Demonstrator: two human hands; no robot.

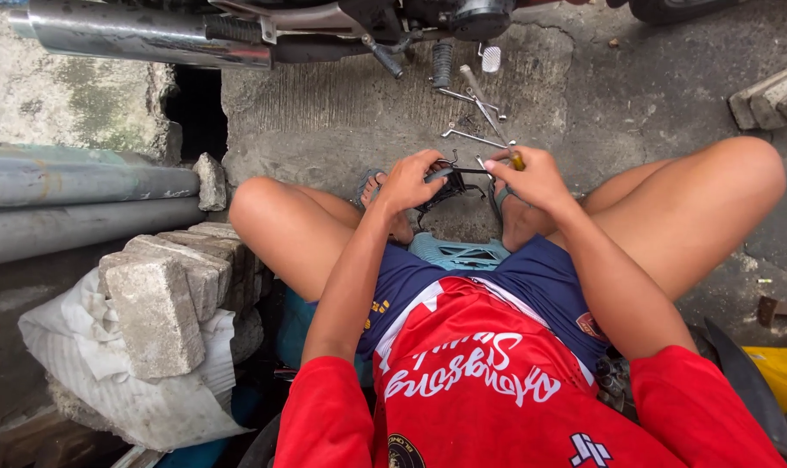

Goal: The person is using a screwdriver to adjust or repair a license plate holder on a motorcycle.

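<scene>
Glossy chrome exhaust pipe [142, 39], rough grey concrete ground [341, 104], seemingly matt black part [450, 184].

Both arms extend forward between raised, spread knees. Left hand [408, 180] is closed in a grip, knuckles up. Right hand [532, 176] is closed, fingers curled downward.

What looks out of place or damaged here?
Loose tools and bolts lie scattered on the concrete ahead of the hands. The concrete slab has a broken gap at its edge. The left hand grips a black part; the right hand holds a screwdriver.
</scene>
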